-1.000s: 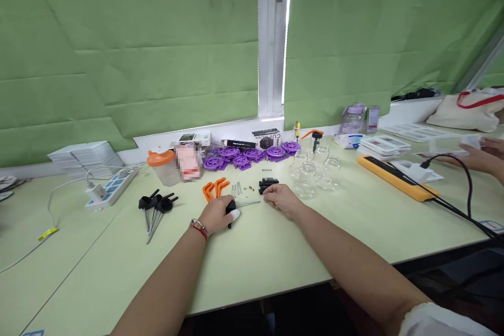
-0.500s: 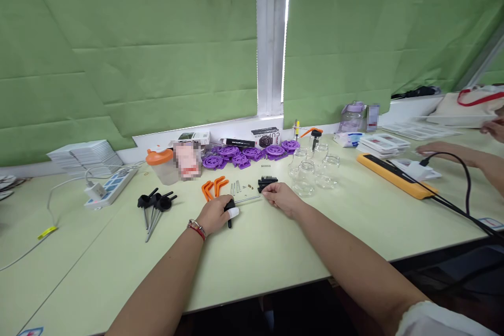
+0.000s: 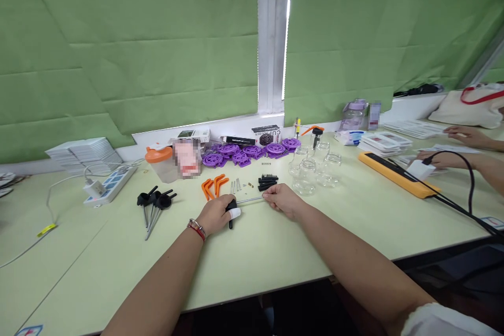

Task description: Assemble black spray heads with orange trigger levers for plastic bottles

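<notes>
A green covering (image 3: 165,37) hangs behind the pale table (image 3: 252,268). At the far right a co-worker's hands (image 3: 466,137) are over white sheets, past the orange power strip (image 3: 397,175). To the left stand a white stack (image 3: 84,155), a white power strip (image 3: 112,186) and one orange-lidded cup (image 3: 163,165). The left hand (image 3: 216,213) curls its fingers around a black part (image 3: 231,204), hiding much of it; its thumb tip is covered in white. The right hand (image 3: 281,200) presses thumb and forefinger together, pinching the end of the black part's metal rod (image 3: 251,200); whether something small sits between them I cannot tell. This part lies on the table between the two hands.

Purple parts (image 3: 252,153) overlap beyond, too jumbled to count. At least four clear jars (image 3: 307,177) stand past the right wrist. A pile of black pieces (image 3: 268,182) lies just beyond the right fingertips, near orange angled pieces (image 3: 214,186) in two groups. About three metal pins (image 3: 235,185) lie between these, beside tiny brass bits (image 3: 251,185).

Half a second ago the rod's end showed just short of the right fingertips; now they meet it. The co-worker's raised clear sheet has gone from view.
</notes>
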A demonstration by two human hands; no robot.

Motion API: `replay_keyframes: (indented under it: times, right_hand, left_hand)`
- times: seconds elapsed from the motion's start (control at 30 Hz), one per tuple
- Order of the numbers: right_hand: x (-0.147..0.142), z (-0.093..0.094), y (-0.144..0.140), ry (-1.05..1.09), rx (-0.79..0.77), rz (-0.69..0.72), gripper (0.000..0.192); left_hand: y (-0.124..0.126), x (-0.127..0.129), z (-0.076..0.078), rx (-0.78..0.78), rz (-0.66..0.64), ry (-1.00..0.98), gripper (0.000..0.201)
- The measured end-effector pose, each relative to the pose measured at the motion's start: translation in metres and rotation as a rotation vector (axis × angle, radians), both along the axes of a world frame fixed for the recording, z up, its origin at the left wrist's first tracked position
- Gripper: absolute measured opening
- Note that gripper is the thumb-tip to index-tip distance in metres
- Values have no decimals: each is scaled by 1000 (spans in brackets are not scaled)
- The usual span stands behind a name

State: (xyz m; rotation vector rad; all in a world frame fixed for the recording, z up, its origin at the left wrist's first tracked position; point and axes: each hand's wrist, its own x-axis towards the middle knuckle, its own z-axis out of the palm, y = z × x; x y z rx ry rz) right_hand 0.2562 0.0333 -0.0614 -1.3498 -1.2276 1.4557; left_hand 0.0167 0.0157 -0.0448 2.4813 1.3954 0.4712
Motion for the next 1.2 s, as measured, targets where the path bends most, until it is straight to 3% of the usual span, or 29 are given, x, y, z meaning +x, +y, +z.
replay_keyframes:
  times: [0.4, 1.2]
  right_hand:
    - [-2, 3, -2, 10, 15, 6, 14]
    - [-7, -2, -2, -226, 122, 41, 28]
  left_hand:
    - [1, -1, -1, -10, 15, -1, 31]
    - [2, -1, -2, -20, 1, -12, 32]
